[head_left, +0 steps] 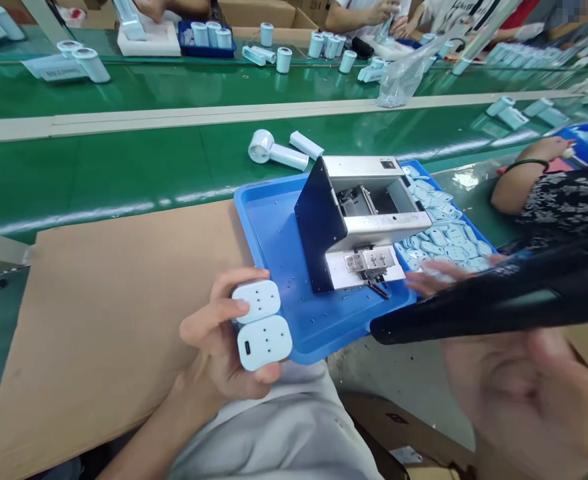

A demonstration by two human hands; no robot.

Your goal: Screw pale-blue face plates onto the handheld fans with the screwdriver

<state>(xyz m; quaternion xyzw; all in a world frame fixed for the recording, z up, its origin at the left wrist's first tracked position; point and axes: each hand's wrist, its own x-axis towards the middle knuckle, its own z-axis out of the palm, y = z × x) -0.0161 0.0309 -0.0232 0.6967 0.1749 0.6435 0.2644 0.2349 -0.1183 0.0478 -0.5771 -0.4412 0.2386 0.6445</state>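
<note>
My left hand (pixel 219 347) is closed on two pale blue-white plastic housings (pixel 261 323), held one above the other with their hole-dotted faces up, just off the near-left corner of a blue tray (pixel 274 227). My right hand (pixel 529 393) is low at the right, close to the camera and smeared by motion. It lies right under a long black tool (pixel 499 300), and its grip does not show. The tool's tip points toward the tray's near edge.
A grey metal screw-feeder box (pixel 359 220) stands in the tray beside a heap of pale plastic parts (pixel 444 233). Fingertips (pixel 427 279) reach these parts; whose they are is unclear. A co-worker's arm (pixel 524 183) is on the right. Brown cardboard (pixel 114 307) covers the bench. Green conveyor (pixel 124 167) carries fan pieces.
</note>
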